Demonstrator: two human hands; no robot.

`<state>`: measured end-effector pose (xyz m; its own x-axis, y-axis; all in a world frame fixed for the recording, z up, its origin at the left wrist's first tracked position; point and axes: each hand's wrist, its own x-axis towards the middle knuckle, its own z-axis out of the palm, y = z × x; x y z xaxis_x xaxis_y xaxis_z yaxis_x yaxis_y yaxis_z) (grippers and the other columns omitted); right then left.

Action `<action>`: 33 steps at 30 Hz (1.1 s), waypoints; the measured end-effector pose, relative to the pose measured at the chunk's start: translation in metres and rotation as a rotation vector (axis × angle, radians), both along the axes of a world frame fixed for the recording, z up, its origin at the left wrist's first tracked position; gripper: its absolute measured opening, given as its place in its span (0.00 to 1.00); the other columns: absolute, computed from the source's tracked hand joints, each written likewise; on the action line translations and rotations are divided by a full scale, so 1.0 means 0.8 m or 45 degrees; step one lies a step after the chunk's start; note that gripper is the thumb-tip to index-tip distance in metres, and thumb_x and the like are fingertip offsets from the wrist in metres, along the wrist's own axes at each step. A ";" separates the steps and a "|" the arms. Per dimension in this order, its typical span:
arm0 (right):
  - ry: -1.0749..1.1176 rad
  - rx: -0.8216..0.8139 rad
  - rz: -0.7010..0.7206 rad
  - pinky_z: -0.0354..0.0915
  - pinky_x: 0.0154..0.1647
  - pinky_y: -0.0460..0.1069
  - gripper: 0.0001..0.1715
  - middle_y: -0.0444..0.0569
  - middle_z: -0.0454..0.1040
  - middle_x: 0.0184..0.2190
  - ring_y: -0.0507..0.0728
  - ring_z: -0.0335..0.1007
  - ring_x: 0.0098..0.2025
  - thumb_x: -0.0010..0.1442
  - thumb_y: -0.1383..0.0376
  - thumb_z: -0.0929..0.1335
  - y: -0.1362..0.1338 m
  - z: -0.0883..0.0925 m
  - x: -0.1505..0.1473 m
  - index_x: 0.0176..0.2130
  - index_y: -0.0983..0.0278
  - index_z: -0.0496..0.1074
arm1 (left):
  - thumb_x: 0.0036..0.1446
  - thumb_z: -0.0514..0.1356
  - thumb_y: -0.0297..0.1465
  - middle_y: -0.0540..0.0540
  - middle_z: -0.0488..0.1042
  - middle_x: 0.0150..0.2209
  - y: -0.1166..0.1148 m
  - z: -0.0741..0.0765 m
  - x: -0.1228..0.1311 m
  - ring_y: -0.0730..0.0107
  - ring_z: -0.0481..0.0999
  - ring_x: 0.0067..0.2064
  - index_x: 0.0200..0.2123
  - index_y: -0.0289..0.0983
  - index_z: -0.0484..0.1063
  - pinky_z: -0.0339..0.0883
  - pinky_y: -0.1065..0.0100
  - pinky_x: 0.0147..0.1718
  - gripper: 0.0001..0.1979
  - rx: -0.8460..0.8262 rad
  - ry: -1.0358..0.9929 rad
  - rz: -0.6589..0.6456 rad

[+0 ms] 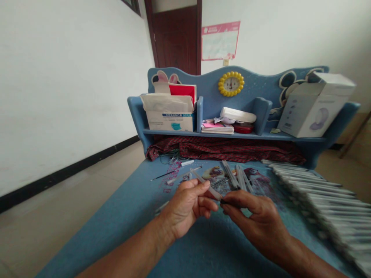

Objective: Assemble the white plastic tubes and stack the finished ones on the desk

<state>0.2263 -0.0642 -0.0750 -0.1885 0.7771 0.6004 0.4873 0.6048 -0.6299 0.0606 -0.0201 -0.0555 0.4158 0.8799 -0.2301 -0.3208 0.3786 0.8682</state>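
Observation:
My left hand (189, 204) is closed on a translucent pen barrel (213, 193), which slants down toward the right. At the barrel's lower end my right hand (253, 216) pinches a small dark piece (223, 201), which looks like a pen tip or plug; its exact kind is partly hidden by the fingers. The two parts meet or nearly meet between the hands. Just beyond lie several clear pen barrels (230, 174) and thin dark refills (219, 182). A single refill (162, 175) and a white cap (187, 163) rest farther left.
A long row of pens (324, 200) covers the right side of the blue desk (121, 227). A checked cloth (220, 148) is bunched under the shelf (243, 136). On the shelf stand a mask box (171, 119), a white carton (307, 110) and some notepads (217, 129).

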 end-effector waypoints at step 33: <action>-0.118 0.142 -0.084 0.63 0.24 0.41 0.08 0.42 0.75 0.24 0.48 0.71 0.23 0.57 0.72 0.64 -0.002 -0.004 0.003 0.33 0.63 0.72 | 0.55 0.59 0.28 0.44 0.77 0.30 -0.010 -0.005 0.004 0.77 0.74 0.19 0.34 0.33 0.64 0.63 0.80 0.14 0.06 0.101 0.048 0.043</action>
